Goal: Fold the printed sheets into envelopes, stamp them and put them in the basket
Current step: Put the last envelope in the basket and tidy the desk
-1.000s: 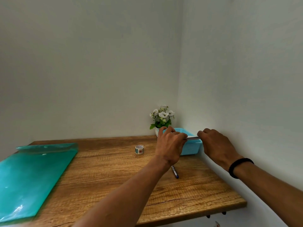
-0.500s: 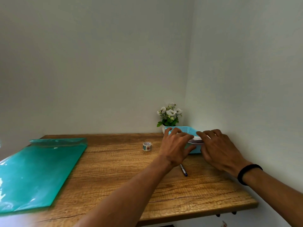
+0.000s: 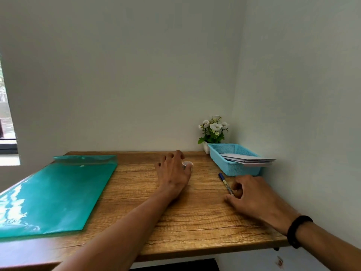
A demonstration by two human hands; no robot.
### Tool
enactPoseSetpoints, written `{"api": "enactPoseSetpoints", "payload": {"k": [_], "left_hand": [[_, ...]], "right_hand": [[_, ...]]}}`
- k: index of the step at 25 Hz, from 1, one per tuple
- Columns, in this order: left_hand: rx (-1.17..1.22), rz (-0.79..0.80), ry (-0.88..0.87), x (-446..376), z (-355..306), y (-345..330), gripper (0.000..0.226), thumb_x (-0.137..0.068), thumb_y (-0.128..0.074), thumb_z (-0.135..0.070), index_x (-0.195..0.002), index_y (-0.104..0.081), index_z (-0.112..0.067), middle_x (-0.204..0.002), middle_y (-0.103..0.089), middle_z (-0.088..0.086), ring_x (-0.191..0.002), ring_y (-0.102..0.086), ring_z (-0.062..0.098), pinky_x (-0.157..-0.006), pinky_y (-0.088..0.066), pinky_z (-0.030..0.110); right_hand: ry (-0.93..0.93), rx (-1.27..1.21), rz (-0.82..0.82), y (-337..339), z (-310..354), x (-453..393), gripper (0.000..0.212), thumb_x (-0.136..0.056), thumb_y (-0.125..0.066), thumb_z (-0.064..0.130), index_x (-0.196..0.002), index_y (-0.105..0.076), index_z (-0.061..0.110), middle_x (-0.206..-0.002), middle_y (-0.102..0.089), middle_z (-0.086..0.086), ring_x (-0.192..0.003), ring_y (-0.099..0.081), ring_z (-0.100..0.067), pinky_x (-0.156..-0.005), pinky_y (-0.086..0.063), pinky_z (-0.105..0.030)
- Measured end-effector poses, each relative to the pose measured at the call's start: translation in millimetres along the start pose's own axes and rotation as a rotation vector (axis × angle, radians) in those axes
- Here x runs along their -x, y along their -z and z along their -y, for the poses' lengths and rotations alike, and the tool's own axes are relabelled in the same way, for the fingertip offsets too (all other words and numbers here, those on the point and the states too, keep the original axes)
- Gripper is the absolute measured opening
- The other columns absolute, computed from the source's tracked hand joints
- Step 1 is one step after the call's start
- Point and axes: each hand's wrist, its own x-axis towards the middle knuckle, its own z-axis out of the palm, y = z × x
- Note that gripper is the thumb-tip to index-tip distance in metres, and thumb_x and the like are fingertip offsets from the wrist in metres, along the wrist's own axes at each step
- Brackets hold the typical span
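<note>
Your left hand (image 3: 174,171) is at the back of the tabletop (image 3: 195,218) near the middle, fingers curled round the stamp roll (image 3: 187,164), thumb against its side. Your right hand (image 3: 252,194) rests near the right edge with the fingers bent over the lower end of the pen (image 3: 225,183); whether they actually grip it, you cannot tell from here. The envelopes (image 3: 249,160) lie in the basket (image 3: 232,167) at the back right corner, their ends overhanging its right rim. The green folder (image 3: 52,194) covers the left side, its flap at the back edge.

This looks like the reach for the tools of the next envelope, or tidying them. Take the roll by its sides, not its top, so it lifts without rolling off toward the back edge. Close your right fingertips properly on the pen barrel before you raise it; it lies slanted toward the basket and could skid under a loose pinch. Keep your right wrist low and away from the overhanging envelopes, or you may knock them out.
</note>
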Motion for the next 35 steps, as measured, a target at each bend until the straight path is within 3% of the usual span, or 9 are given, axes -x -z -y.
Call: {"api": "enactPoseSetpoints", "payload": {"k": [4,11,18,23,30,35], "left_hand": [[-0.045,0.097,0.102,-4.7,-5.9,-4.5,0.058,-0.094,-0.06,-0.059,-0.14,-0.047,-0.026,-0.138,-0.06,0.007,-0.136,-0.046,0.03,-0.107,-0.039,0.052],[0.037,0.17,0.191,-14.5,-6.7,-16.2,0.076,-0.093,-0.068,-0.047,-0.154,-0.026,-0.029,-0.142,-0.059,0.011,-0.141,-0.044,0.035,-0.113,-0.039,0.058],[0.074,0.175,0.197,-33.9,-0.1,-27.8,0.074,-0.091,-0.071,-0.045,-0.151,-0.03,-0.031,-0.139,-0.063,0.006,-0.138,-0.05,0.033,-0.114,-0.037,0.058],[0.052,0.215,0.167,-51.6,3.3,-46.1,0.073,-0.089,-0.073,-0.045,-0.149,-0.034,-0.031,-0.141,-0.061,0.005,-0.137,-0.051,0.031,-0.115,-0.037,0.057],[0.082,0.153,0.164,-79.9,6.9,-69.7,0.062,-0.087,-0.077,-0.044,-0.138,-0.044,-0.027,-0.125,-0.071,0.005,-0.12,-0.064,0.029,-0.103,-0.051,0.049],[0.117,0.141,0.197,-103.7,11.3,-84.8,0.05,-0.086,-0.075,-0.05,-0.12,-0.05,-0.025,-0.113,-0.073,0.003,-0.104,-0.068,0.026,-0.086,-0.056,0.039]], "right_hand": [[-0.056,-0.034,-0.022,-4.9,7.7,-11.1,0.012,-0.088,-0.077,0.03,-0.092,-0.066,0.029,-0.093,-0.067,0.009,-0.084,-0.064,-0.007,-0.076,-0.062,-0.031],[0.002,0.05,-0.089,-25.8,30.7,-35.9,0.006,-0.096,-0.066,0.027,-0.1,-0.067,0.023,-0.098,-0.068,0.003,-0.092,-0.063,-0.015,-0.08,-0.056,-0.031],[0.033,0.121,-0.084,-39.9,45.5,-68.2,0.021,-0.101,-0.061,0.023,-0.121,-0.062,0.019,-0.118,-0.066,-0.003,-0.11,-0.062,-0.021,-0.093,-0.052,-0.033],[0.034,0.149,-0.099,-48.4,51.5,-85.3,0.018,-0.103,-0.056,0.014,-0.119,-0.062,0.016,-0.121,-0.065,-0.006,-0.112,-0.061,-0.023,-0.094,-0.051,-0.035],[0.027,0.198,-0.099,-67.5,57.8,-119.7,0.026,-0.108,-0.046,0.012,-0.13,-0.06,0.014,-0.129,-0.062,-0.011,-0.118,-0.059,-0.026,-0.097,-0.051,-0.036],[0.025,0.256,-0.121,-78.8,55.5,-148.5,0.03,-0.107,-0.043,0.006,-0.132,-0.059,0.012,-0.131,-0.062,-0.014,-0.12,-0.059,-0.029,-0.097,-0.05,-0.037]]}}
